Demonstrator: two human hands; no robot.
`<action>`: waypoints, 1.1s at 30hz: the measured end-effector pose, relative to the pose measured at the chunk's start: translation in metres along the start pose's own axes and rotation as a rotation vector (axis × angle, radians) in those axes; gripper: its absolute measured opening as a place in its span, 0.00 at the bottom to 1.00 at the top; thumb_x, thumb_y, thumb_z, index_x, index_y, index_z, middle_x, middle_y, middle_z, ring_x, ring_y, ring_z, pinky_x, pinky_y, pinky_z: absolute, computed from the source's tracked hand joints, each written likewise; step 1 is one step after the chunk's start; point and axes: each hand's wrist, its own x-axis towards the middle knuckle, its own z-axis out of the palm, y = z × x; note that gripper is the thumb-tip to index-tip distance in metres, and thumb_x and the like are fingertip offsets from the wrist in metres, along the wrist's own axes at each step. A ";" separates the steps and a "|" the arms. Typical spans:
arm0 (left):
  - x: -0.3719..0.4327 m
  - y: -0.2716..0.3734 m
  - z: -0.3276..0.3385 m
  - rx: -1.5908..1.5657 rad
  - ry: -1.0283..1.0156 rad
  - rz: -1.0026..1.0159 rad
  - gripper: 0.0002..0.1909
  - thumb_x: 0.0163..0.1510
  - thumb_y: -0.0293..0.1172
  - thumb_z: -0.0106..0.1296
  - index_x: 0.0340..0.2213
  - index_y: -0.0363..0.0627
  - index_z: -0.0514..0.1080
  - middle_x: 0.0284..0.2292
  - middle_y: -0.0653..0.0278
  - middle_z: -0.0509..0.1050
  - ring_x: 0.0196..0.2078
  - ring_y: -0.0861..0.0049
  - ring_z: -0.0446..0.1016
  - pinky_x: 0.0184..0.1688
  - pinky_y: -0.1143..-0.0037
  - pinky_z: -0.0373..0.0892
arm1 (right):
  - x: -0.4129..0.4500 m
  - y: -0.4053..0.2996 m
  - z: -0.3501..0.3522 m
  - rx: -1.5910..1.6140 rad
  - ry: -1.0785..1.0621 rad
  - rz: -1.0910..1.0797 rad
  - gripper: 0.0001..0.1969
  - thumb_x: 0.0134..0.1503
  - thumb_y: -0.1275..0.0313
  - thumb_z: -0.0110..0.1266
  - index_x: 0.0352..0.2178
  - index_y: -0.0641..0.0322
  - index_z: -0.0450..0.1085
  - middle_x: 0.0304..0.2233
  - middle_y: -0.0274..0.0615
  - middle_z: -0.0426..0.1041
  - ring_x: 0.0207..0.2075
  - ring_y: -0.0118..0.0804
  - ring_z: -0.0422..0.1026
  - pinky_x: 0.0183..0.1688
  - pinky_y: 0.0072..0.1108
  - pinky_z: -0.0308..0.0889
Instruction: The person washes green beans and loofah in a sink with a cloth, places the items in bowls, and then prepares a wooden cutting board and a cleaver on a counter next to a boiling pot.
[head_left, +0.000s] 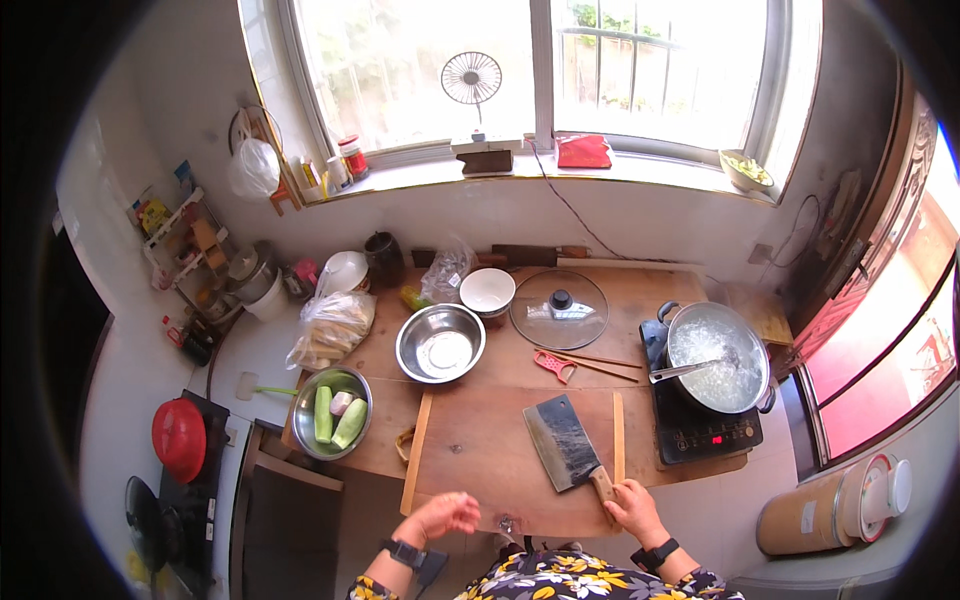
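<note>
My right hand (636, 513) grips the wooden handle of a broad cleaver (562, 442). Its dark blade lies flat on a wooden cutting board (465, 457). Over the board's near left edge, my left hand (444, 516) is loosely curled with nothing in it. Left of the board, a steel bowl (366, 409) holds two peeled green gourd pieces (349, 424) and a pale purplish vegetable, perhaps an onion (341, 403). Beyond the board lie a red peeler (553, 367), a pair of wooden chopsticks (600, 361) and a steel basin (441, 343).
At right, a pot (718, 358) of bubbling water with a ladle (682, 370) stands on a lit induction cooker (709, 439). A glass lid (540, 322), white bowl (487, 291) and plastic bag of food (334, 330) occupy the back. A cardboard drum (806, 510) stands at lower right.
</note>
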 end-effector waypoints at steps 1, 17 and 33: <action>0.006 0.013 -0.001 -0.086 0.039 0.119 0.16 0.51 0.39 0.36 0.32 0.36 0.62 0.26 0.55 0.69 0.26 0.69 0.70 0.29 0.74 0.69 | -0.003 0.004 0.001 -0.068 0.105 -0.107 0.18 0.40 0.65 0.52 0.32 0.65 0.64 0.35 0.50 0.64 0.34 0.48 0.64 0.35 0.26 0.61; 0.150 0.136 -0.058 -0.512 0.355 0.515 0.23 0.51 0.42 0.33 0.40 0.34 0.49 0.32 0.48 0.63 0.32 0.57 0.64 0.33 0.65 0.66 | 0.021 0.017 0.039 0.185 0.173 0.248 0.31 0.37 0.60 0.53 0.40 0.70 0.53 0.37 0.57 0.60 0.41 0.51 0.59 0.42 0.29 0.56; 0.143 0.154 -0.155 -0.614 0.424 0.503 0.18 0.51 0.41 0.30 0.26 0.36 0.61 0.21 0.58 0.68 0.25 0.65 0.69 0.21 0.79 0.68 | 0.034 -0.001 0.036 0.098 0.129 0.313 0.33 0.34 0.56 0.55 0.37 0.71 0.56 0.34 0.55 0.62 0.39 0.49 0.61 0.41 0.27 0.57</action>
